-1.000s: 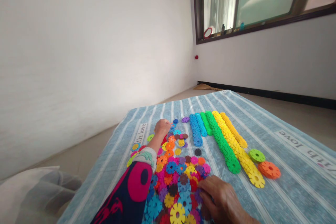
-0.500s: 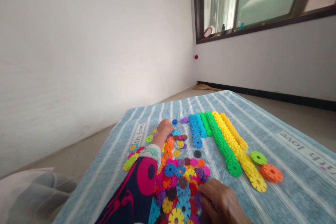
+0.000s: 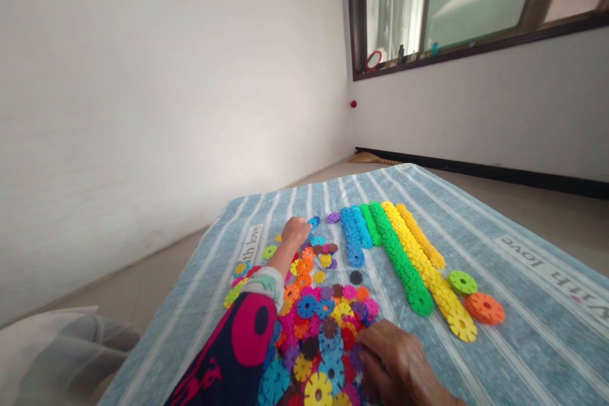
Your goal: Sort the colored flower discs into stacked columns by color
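Observation:
My left hand (image 3: pixel 295 228) reaches over to the far side of the pile, its fingers pinched at a blue notched plastic disc (image 3: pixel 314 222). Loose discs in orange, yellow, brown and light blue lie just below that hand. My right hand (image 3: pixel 402 355) rests at the near right edge of a heap of mixed-colour notched discs (image 3: pixel 318 388). Its fingers are curled in, and whatever they may hold is hidden. To the right lie overlapping rows of discs sorted by colour: blue (image 3: pixel 353 238), green (image 3: pixel 404 263) and yellow (image 3: pixel 435 279).
A striped blue cloth (image 3: pixel 523 304) covers the table. A lime green disc (image 3: pixel 462 281) and a stack of orange discs (image 3: pixel 485 308) sit at the rows' right. One purple disc (image 3: pixel 333 217) lies beside the blue row. A white wall (image 3: pixel 166 76) stands beyond the table.
My left hand has moved slightly up and left, and its fingers have closed at the blue disc. The right hand stays by the heap. The view has shifted a little.

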{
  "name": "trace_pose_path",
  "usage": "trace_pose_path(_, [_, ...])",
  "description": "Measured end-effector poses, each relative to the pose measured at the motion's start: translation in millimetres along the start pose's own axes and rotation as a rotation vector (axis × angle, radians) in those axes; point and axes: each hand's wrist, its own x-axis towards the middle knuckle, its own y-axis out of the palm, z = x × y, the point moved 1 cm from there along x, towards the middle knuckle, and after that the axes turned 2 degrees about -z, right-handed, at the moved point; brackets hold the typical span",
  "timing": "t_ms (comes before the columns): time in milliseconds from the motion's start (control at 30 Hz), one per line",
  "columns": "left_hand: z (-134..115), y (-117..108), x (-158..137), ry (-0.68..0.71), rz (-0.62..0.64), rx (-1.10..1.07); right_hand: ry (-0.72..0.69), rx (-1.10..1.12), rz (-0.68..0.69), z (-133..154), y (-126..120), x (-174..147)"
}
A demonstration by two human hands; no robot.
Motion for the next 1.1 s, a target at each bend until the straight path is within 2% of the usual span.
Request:
trace_pose_path(233, [-29.0,2.0,-54.5,0.301,0.174,-0.165,0.050,-0.075,0.023,-0.6,3.5,-1.6])
trace_pose_path(400, [-50.8,12.9,-87.7,0.408,0.243,-0.191,0.070,-0.082,0.041,-0.7,2.5,-1.7])
trace_pose_path(767, [-61.3,27.8,-95.2,0.390,0.213,-0.082,0.051,-0.083,0.041,-1.0,2.4,0.6])
trace_pose_path(1100, [-61.0,24.7,-99.1,0.336,0.173,0.048,0.019,-0.082,0.028,-1.1,1.1,0.0])
